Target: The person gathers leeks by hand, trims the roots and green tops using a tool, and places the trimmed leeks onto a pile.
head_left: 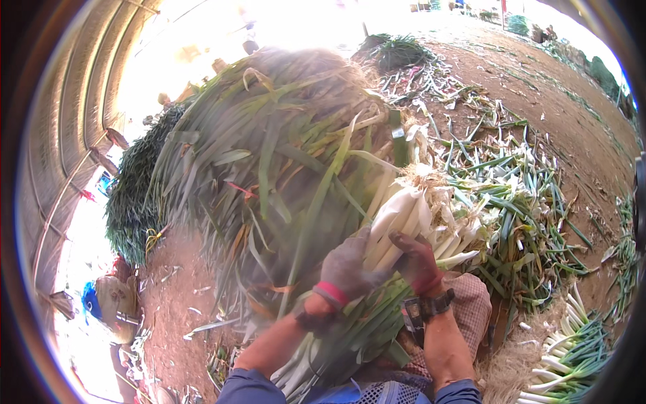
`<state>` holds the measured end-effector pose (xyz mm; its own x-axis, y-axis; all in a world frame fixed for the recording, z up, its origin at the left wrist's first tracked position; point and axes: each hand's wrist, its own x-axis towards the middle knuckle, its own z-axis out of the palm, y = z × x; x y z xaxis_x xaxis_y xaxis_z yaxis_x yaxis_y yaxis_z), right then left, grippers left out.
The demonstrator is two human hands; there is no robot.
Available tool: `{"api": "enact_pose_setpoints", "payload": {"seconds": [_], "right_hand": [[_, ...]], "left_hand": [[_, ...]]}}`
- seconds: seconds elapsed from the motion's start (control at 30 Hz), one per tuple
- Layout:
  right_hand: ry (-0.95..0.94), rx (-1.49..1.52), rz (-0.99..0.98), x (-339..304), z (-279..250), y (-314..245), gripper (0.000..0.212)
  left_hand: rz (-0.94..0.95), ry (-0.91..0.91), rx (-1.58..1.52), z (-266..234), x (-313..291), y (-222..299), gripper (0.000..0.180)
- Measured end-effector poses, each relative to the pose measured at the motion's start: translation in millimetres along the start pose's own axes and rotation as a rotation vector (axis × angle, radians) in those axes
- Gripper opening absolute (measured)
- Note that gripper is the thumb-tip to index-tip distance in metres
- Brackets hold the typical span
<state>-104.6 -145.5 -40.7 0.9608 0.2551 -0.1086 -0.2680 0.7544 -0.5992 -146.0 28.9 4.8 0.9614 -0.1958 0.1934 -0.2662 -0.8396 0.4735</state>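
Grip: left hand [351, 264] and right hand [418, 265] clamped on white leek bundle [398, 214], at right edge of leafy heap [259, 151]; long axis slants away, root end [426, 177] farthest; left-finger contact probable, blurred.

Ribbed tan wall [74, 87] on left, bending toward top; thin curved pole [70, 177] alongside. Brown dirt ground [579, 151] on right. Tan sack [116, 303] low on left, blue item [90, 301] just beside, kind unclear. Thin red post [503, 10] far back, upper right.
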Motion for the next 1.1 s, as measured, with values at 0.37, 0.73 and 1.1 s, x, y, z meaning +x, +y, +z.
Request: {"api": "enact_pose_setpoints", "payload": {"seconds": [0.37, 0.73, 1.1], "right_hand": [[-0.196, -0.782, -0.434, -0.7, -18.9, 21.2, 0.033], [-0.184, 0.178, -0.043, -10.7, 35.8, -9.6, 0.061], [-0.099, 0.204, -0.119, 23.6, 24.8, -67.9, 0.040]], "left_hand": [[-0.210, 0.002, 0.114, 7.0, 14.6, 20.1, 0.101], [-0.108, -0.042, 0.060, -5.9, -3.6, 19.4, 0.095], [-0.099, -0.134, 0.092, -16.3, -39.4, 32.1, 0.088]]}}
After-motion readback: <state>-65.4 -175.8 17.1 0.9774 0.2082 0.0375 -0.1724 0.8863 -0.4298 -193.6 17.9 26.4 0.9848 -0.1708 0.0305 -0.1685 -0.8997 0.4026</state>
